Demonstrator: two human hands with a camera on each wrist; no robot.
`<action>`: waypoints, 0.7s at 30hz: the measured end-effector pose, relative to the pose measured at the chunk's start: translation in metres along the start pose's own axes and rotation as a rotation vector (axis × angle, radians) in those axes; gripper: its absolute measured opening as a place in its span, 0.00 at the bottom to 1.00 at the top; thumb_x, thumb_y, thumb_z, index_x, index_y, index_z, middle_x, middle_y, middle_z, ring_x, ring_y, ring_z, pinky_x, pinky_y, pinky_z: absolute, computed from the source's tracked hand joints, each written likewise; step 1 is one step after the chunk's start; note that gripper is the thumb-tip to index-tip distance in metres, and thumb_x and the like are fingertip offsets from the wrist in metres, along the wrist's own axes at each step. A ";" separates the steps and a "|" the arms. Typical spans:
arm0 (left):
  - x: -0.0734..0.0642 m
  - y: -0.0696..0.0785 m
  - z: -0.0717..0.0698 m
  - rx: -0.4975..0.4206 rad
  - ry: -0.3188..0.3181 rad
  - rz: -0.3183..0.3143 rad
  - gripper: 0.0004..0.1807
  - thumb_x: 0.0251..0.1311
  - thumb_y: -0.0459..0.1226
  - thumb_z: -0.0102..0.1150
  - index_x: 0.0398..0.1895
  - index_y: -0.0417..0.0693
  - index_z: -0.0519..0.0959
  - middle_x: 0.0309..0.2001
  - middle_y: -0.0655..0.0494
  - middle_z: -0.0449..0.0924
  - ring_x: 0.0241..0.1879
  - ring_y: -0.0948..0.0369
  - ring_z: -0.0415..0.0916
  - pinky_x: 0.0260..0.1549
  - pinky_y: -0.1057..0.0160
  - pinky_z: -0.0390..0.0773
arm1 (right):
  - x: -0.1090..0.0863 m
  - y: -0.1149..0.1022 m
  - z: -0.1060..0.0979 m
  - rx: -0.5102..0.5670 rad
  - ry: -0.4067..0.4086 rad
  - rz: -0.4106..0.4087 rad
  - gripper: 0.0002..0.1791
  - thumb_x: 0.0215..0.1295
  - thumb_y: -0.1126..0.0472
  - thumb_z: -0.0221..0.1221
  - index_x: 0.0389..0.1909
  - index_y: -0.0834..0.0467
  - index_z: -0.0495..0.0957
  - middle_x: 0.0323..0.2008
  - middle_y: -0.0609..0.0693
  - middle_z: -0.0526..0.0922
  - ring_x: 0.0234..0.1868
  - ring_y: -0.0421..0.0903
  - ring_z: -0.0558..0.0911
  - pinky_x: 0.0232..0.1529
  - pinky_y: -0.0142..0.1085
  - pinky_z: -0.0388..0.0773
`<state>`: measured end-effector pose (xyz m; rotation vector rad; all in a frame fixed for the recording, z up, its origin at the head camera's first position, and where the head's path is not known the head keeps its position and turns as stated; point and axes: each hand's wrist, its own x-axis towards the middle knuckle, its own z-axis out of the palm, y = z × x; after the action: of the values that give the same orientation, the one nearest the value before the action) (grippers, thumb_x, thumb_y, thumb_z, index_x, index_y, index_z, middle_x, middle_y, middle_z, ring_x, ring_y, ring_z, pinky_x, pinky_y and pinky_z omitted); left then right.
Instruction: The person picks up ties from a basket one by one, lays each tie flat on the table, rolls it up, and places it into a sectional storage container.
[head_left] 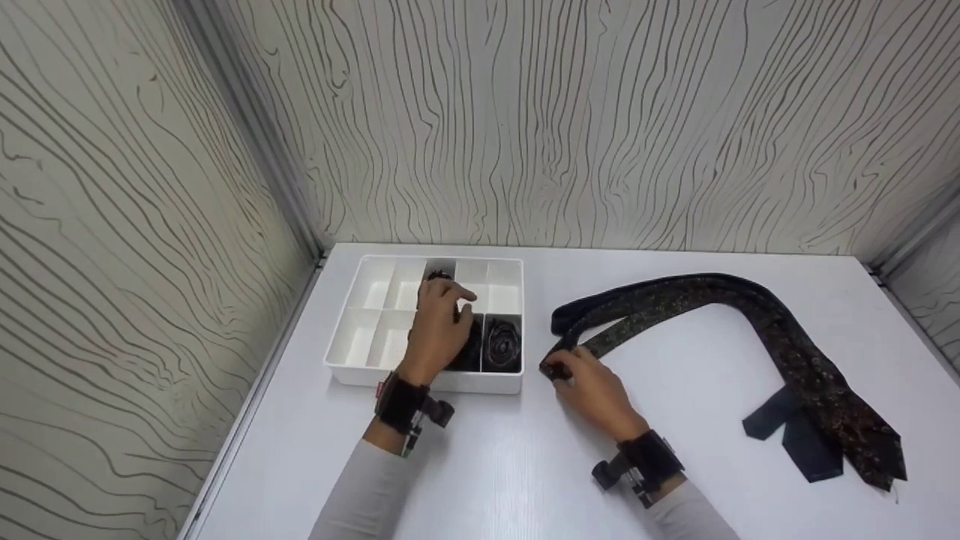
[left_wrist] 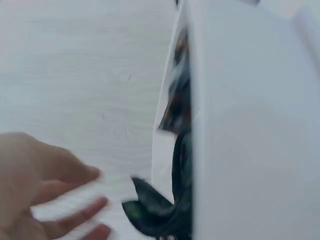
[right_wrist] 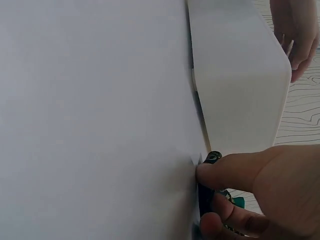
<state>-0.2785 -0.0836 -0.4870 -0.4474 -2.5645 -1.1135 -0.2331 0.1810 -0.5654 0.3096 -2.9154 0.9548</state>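
My left hand [head_left: 436, 334] hovers over the white divided box [head_left: 465, 382], thumb and fingers apart. Nothing lies between those fingers [left_wrist: 82, 172] in the left wrist view. A rolled dark necktie [head_left: 502, 343] fills the front right compartment. Other dark rolls sit beside it and in a back compartment, partly covered by my left hand. To the right of the box, my right hand [head_left: 592, 394] pinches the near end of a dark patterned necktie [head_left: 802, 356] at the table. That end shows as a small rolled piece [right_wrist: 214, 157] between thumb and fingers in the right wrist view.
The necktie arcs across the white table [head_left: 510, 465] to the right, lying folded along its length. Navy pointed ends [head_left: 814, 450] stick out beneath its wide end. Wood-grain panels [head_left: 525, 127] rise behind the table and at the left.
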 end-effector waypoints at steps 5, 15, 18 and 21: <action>-0.035 0.028 0.010 -0.124 -0.144 0.045 0.09 0.70 0.29 0.60 0.47 0.43 0.87 0.44 0.53 0.86 0.38 0.62 0.79 0.38 0.65 0.82 | -0.007 -0.003 -0.004 0.065 -0.028 -0.007 0.15 0.60 0.67 0.70 0.48 0.52 0.87 0.39 0.44 0.81 0.42 0.42 0.81 0.45 0.42 0.81; -0.090 0.035 0.049 -0.350 -0.487 -0.109 0.25 0.70 0.48 0.68 0.61 0.46 0.74 0.45 0.50 0.87 0.34 0.62 0.85 0.34 0.66 0.86 | -0.030 -0.016 -0.019 0.390 -0.158 -0.176 0.17 0.65 0.68 0.66 0.54 0.58 0.84 0.42 0.50 0.84 0.39 0.36 0.79 0.41 0.29 0.79; -0.096 0.033 0.056 -0.475 -0.479 -0.133 0.21 0.69 0.45 0.69 0.59 0.49 0.74 0.45 0.52 0.86 0.34 0.56 0.87 0.32 0.62 0.88 | -0.036 -0.017 -0.024 0.445 -0.241 -0.220 0.18 0.69 0.65 0.66 0.59 0.58 0.83 0.47 0.54 0.85 0.43 0.37 0.80 0.45 0.30 0.80; -0.100 0.028 0.058 -0.525 -0.462 -0.130 0.15 0.71 0.36 0.66 0.57 0.49 0.76 0.45 0.53 0.86 0.35 0.57 0.86 0.32 0.60 0.88 | -0.043 -0.010 -0.030 0.467 -0.288 -0.267 0.20 0.71 0.65 0.64 0.63 0.58 0.81 0.52 0.57 0.86 0.47 0.41 0.82 0.46 0.30 0.79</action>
<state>-0.1857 -0.0385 -0.5462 -0.7401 -2.6757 -1.9409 -0.1894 0.1979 -0.5404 0.9010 -2.7362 1.6481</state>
